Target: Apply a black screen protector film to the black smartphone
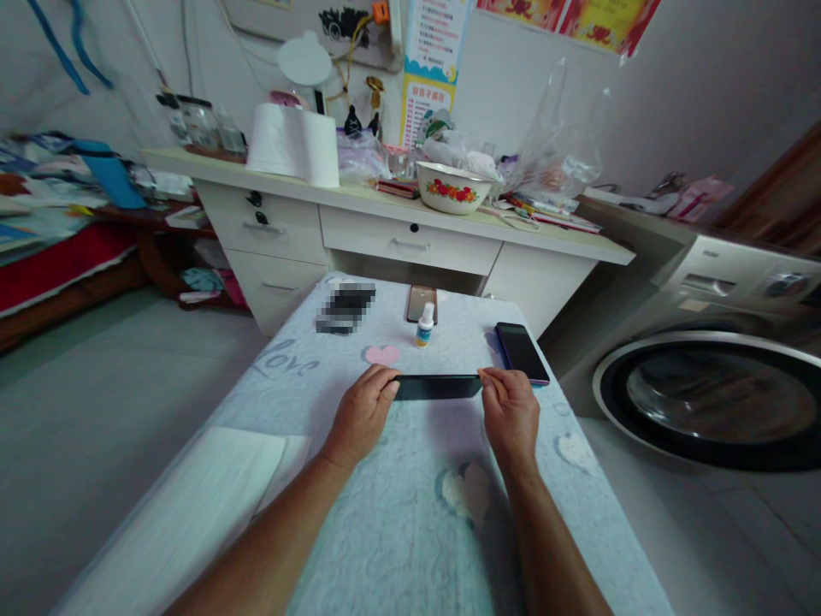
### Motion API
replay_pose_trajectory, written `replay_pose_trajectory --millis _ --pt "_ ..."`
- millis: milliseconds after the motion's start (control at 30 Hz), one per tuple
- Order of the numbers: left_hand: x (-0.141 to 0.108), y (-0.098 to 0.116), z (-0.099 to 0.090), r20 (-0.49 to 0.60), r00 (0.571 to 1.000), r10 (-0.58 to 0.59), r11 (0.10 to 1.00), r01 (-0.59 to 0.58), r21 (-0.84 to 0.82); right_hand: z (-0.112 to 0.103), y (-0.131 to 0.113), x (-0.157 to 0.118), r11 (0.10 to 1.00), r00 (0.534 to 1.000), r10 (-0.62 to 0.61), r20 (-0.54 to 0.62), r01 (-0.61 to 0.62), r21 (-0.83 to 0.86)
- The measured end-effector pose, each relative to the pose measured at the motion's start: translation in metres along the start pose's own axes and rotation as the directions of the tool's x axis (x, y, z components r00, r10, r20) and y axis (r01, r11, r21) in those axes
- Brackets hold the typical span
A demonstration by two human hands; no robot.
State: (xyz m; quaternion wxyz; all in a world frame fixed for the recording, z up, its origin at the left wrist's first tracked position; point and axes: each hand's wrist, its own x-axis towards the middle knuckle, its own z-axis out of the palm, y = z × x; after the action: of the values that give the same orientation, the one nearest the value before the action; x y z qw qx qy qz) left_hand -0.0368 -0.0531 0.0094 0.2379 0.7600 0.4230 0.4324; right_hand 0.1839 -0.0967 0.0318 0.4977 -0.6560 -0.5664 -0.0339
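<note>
A dark, flat phone-like slab [437,387] is held level above the cloth-covered table [385,530], its long side across my view. My left hand [364,406] pinches its left end between thumb and fingers. At the right end, my right hand [511,411] grips it the same way. Just beyond the slab stands a small white spray bottle [424,327] with a blue and yellow label. Behind the bottle lies a brown-edged phone or phone case [414,301]. A dark phone [521,352] rests on the table past my right hand.
A blurred-out dark item [346,308] lies at the table's far left. White folded sheets [192,479] lie near left. Beyond the table is a white desk [410,244] with paper rolls [292,145] and a flowered bowl [454,190]. A washing machine [711,282] stands at right.
</note>
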Motion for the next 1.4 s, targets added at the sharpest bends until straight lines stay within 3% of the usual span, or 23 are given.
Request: replay_pose_trajectory --millis 300,567,1067,1400 --pt "0.000 -0.001 0.000 0.007 1.000 0.007 1.000 -0.007 0.022 0.007 -0.011 -0.007 0.992 0.993 -0.111 0.045 0.113 -0.054" --pt "0.002 -0.001 -0.002 -0.002 1.000 -0.024 1.000 0.024 -0.019 0.000 -0.004 -0.001 0.984 0.995 -0.092 -0.030 0.087 -0.154" --pt "-0.001 0.000 0.001 0.044 0.999 -0.031 0.999 0.032 -0.031 0.015 -0.028 -0.017 0.975 0.975 -0.196 0.101 0.205 -0.090" --pt "-0.006 0.007 0.003 0.116 0.993 0.027 1.000 -0.026 -0.011 0.022 -0.046 -0.026 0.960 0.948 -0.267 0.173 0.278 -0.043"
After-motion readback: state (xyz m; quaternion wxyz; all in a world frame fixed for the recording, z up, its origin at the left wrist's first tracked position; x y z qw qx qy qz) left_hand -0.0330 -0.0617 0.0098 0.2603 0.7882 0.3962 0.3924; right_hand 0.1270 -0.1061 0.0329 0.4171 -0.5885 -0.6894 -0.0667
